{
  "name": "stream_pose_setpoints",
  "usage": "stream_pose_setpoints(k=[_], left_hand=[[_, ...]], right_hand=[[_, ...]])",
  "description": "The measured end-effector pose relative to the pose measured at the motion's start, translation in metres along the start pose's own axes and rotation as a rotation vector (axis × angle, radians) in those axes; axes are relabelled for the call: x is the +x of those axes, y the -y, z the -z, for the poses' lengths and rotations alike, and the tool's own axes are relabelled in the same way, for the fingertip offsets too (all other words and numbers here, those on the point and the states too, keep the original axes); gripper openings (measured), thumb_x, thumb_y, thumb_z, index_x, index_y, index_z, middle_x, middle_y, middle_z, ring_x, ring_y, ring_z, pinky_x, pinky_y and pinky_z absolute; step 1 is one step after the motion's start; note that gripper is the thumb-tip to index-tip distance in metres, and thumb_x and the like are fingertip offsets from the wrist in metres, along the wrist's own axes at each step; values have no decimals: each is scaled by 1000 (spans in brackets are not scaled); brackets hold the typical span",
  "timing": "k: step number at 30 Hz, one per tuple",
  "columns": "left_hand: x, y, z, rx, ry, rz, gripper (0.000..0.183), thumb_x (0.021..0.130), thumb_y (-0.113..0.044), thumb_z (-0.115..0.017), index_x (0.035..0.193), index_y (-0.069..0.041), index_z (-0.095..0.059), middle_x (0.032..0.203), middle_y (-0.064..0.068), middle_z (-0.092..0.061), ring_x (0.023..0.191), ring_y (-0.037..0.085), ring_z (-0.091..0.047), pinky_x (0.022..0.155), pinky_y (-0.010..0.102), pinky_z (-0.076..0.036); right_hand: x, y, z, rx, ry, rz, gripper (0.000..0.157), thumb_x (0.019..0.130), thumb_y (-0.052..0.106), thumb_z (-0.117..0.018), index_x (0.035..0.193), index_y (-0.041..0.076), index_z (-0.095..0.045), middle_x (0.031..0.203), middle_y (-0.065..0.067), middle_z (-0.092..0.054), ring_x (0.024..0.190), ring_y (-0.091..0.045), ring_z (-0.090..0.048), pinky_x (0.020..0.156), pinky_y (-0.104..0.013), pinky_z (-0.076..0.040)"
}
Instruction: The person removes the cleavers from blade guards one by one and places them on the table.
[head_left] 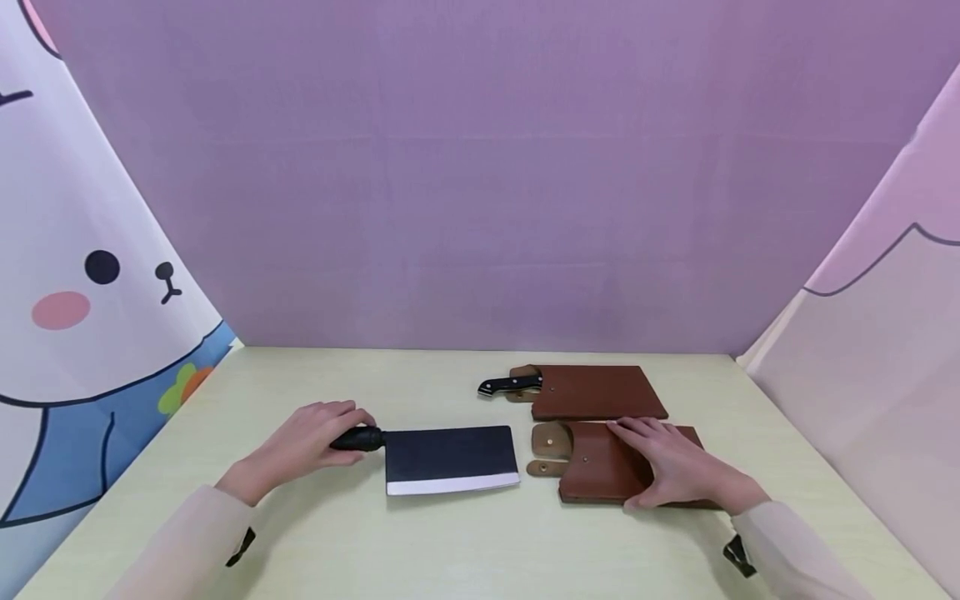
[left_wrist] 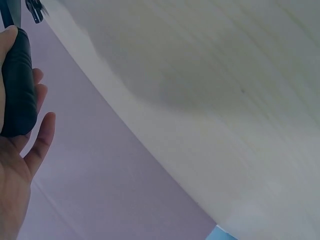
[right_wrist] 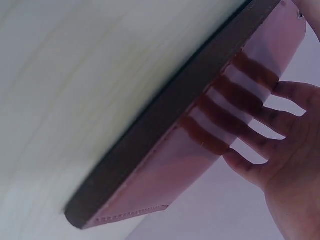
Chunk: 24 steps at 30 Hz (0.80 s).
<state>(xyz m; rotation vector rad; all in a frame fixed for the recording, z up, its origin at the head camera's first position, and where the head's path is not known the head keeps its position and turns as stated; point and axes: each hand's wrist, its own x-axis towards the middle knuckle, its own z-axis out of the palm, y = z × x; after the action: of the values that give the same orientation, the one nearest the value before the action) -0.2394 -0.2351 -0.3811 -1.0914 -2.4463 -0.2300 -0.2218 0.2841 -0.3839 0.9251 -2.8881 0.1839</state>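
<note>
On the left, my left hand (head_left: 322, 437) grips the black handle of a cleaver (head_left: 450, 457), whose dark blade has a pale edge toward me and points right. In the left wrist view, fingers wrap around the ridged handle (left_wrist: 19, 82). My right hand (head_left: 675, 467) lies across a brown leather knife sheath (head_left: 606, 467), fingers toward its far side and thumb by the near edge. The right wrist view shows the spread, fairly straight fingers touching the glossy sheath (right_wrist: 150, 180). The sheath's snap flap and strap face left, toward the cleaver.
Behind lies a second brown sheath (head_left: 596, 392) with a black-handled knife (head_left: 510, 384) in it, handle to the left. The pale table (head_left: 450, 550) ends at a purple backdrop (head_left: 480, 183). Printed cloth panels flank both sides.
</note>
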Motion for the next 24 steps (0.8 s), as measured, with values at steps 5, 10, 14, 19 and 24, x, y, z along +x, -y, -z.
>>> stream_pose_setpoints(k=[5,10,14,19,24], left_hand=[[-3,2,2,7,7,2,32,71,-30,-75,98,-20,-61,80,-14,-52,65,0,-44,58,21,-40],[-6,3,3,21,19,28,32,70,-32,-76,97,-22,-61,80,-16,-51,65,-1,-43,58,20,-40],[-8,4,5,16,52,56,32,71,-33,-75,99,-23,-61,82,-16,-52,67,-1,-45,60,21,-42],[-12,6,7,19,64,63,33,71,-33,-75,100,-23,-61,84,-15,-53,69,0,-47,62,23,-44],[-14,9,9,17,75,72,34,71,-34,-75,100,-23,-61,85,-16,-53,70,0,-48,62,23,-44]], right_hand=[[1,-2,-3,2,16,1,107,56,72,-69,137,8,-40,134,-20,-44,120,-43,-41,89,-64,-32],[2,-3,-4,1,17,6,107,56,72,-68,137,7,-41,133,-21,-45,120,-44,-42,88,-64,-33],[2,-2,-3,-1,22,3,107,56,72,-68,137,8,-40,134,-21,-45,120,-44,-42,89,-64,-33],[5,1,-2,1,38,1,108,56,72,-68,137,7,-40,135,-21,-44,122,-44,-41,90,-64,-32],[7,3,-2,2,50,3,108,56,73,-67,137,7,-39,135,-20,-43,122,-43,-40,90,-65,-32]])
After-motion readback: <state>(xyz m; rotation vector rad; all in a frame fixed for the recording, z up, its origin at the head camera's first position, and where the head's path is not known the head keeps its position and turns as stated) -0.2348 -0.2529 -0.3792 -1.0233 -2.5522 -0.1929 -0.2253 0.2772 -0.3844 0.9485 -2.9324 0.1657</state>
